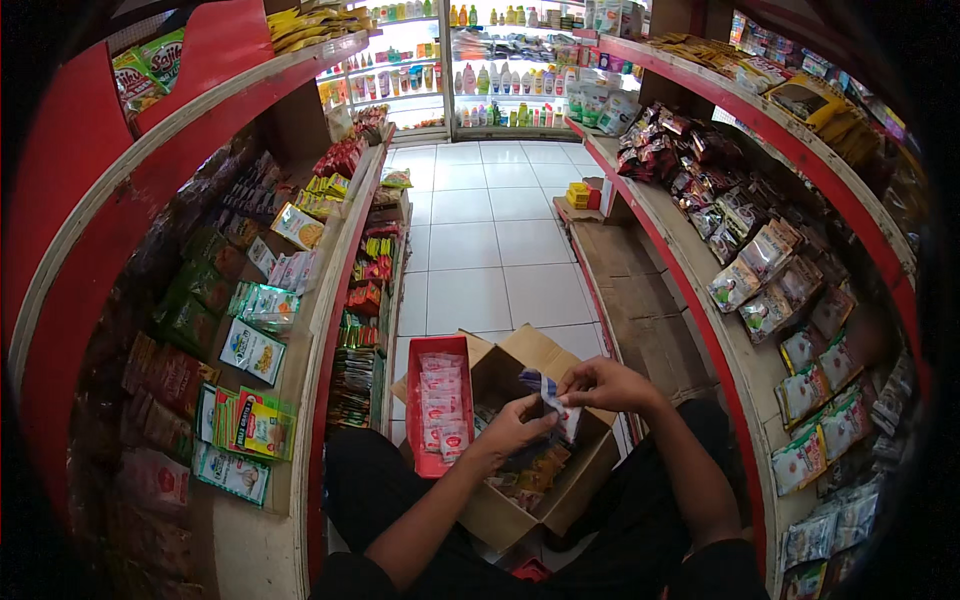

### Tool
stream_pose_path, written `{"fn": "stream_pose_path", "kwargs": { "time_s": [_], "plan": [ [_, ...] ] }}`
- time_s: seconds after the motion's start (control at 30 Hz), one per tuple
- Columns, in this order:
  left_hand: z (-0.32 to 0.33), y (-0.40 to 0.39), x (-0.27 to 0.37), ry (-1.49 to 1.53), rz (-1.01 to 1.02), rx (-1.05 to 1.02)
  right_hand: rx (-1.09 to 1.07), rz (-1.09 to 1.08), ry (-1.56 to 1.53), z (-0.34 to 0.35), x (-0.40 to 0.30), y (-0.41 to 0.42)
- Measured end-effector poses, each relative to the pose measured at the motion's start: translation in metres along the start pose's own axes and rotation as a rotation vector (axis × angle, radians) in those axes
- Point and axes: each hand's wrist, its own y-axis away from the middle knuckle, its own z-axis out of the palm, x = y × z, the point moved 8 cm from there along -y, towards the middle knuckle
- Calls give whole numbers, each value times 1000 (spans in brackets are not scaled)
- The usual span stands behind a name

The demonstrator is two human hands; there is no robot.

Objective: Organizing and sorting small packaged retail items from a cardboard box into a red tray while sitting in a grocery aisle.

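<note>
Both my hands meet over an open cardboard box [491, 379] that stands on the floor between my legs. Pinched between the fingers of my left hand [517, 429] and my right hand [607, 386] is a small strip of white and purple sachets [551, 388]. Inside the box lie several loose packets [536, 472], some of them yellowish; my hands and forearms cover part of them. Left of the box, close to my left wrist, a red plastic tray [418, 375] holds pink and white sachets [442, 401] in a column.
On my left a shelf [300, 420] carries seasoning packets [253, 351], with more sachets [356, 382] below. The right shelf [701, 262] bears coffee-like packets [765, 259]. Cardboard [622, 277] lines the low right shelf. Beyond the tiled floor [487, 225] stands a lit bottle display [510, 79].
</note>
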Motion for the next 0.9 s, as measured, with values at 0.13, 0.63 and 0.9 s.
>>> {"fn": "stream_pose_path", "kwargs": {
  "time_s": [0.13, 0.63, 0.9],
  "plan": [
    [-6, -3, -16, -1, -50, 23, 32, -2, 12, 2, -3, -2],
    [-20, 3, -19, 78, -135, 204, 419, 70, -41, -60, 9, 8],
    [-20, 2, -20, 178, -130, 194, 262, 69, -212, -26, 1, 2]
  ]
}}
